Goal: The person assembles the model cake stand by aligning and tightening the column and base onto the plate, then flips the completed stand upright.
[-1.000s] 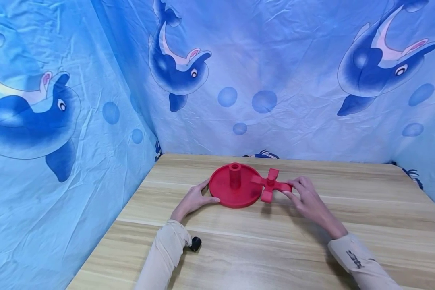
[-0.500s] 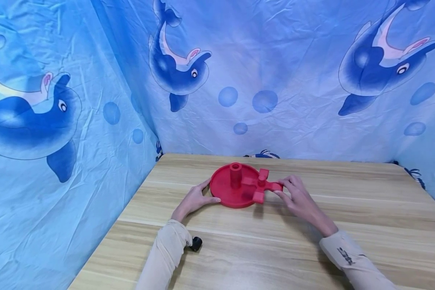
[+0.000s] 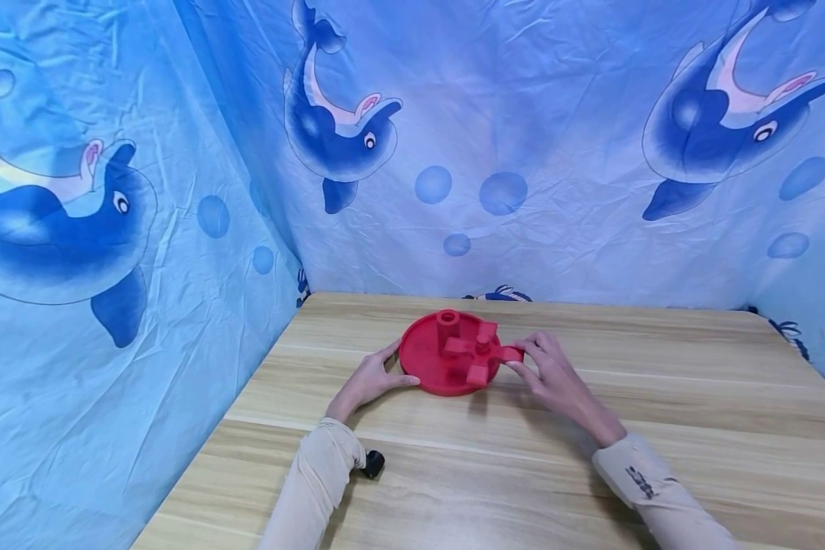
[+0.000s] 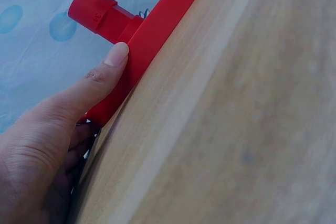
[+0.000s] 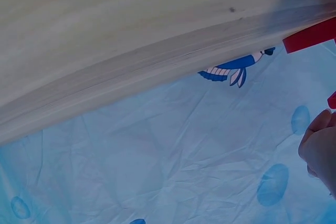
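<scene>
A round red base (image 3: pixel 422 373) with a low rim and a hollow upright post (image 3: pixel 448 332) sits on the table. My left hand (image 3: pixel 370 383) grips its left edge, and in the left wrist view the thumb (image 4: pixel 107 69) presses against the rim's outer side. Held over the base's right part is a red cross-shaped piece (image 3: pixel 481 357) with a short hub on top; one of its arms overlaps the post in the head view. My right hand (image 3: pixel 551 378) pinches its right arm between thumb and fingers. The right wrist view catches only part of that hand (image 5: pixel 321 142) at its edge.
The wood-grain table (image 3: pixel 467 473) reaches back to a blue cloth wall (image 3: pixel 550 252) printed with dolphins, and another cloth wall (image 3: pixel 199 305) stands along the left. A small black cylindrical object (image 3: pixel 373 464) shows beside my left cuff.
My right hand has carried the cross-shaped piece leftward, from beside the base's right rim to above the base, close to the post. The left hand and the base stay put.
</scene>
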Demonstrator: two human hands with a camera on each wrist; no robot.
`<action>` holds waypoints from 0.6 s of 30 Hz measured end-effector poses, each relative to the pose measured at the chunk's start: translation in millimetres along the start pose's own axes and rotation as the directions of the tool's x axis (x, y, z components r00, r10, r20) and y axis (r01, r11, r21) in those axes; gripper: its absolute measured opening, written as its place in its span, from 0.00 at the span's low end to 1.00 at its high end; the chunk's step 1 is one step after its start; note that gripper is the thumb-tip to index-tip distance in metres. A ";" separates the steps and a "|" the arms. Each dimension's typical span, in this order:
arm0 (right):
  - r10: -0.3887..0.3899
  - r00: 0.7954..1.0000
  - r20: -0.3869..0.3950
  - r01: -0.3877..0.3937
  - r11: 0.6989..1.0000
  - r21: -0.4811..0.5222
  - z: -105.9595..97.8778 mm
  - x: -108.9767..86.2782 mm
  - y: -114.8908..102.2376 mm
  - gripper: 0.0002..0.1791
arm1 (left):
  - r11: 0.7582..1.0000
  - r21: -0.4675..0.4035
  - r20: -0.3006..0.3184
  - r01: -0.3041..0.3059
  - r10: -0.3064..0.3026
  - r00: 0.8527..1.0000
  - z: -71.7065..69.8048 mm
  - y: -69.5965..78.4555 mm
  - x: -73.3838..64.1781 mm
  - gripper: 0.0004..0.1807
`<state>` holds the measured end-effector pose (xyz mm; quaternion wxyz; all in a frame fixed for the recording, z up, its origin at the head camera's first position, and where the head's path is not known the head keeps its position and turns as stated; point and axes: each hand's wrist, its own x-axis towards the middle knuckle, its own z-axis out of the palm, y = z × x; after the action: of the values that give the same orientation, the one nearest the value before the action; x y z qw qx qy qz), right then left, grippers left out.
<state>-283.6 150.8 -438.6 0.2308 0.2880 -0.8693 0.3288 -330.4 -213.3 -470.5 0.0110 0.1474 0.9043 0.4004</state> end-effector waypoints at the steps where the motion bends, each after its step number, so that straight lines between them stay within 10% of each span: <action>1: -0.001 1.000 0.001 0.001 1.000 0.002 0.4 0.6 -0.7 0.18 | 1.000 0.000 0.000 0.001 -0.001 1.000 -0.1 0.2 0.0 0.55; 18: -0.047 0.999 -0.006 0.047 0.998 -0.041 10.8 16.1 -9.9 0.16 | 1.000 0.004 -0.009 0.005 -0.005 1.000 0.2 1.1 -1.8 0.56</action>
<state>-291.2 131.5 -432.1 0.2472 0.3026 -0.8681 0.3062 -328.4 -212.9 -470.0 0.0077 0.1433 0.9056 0.3992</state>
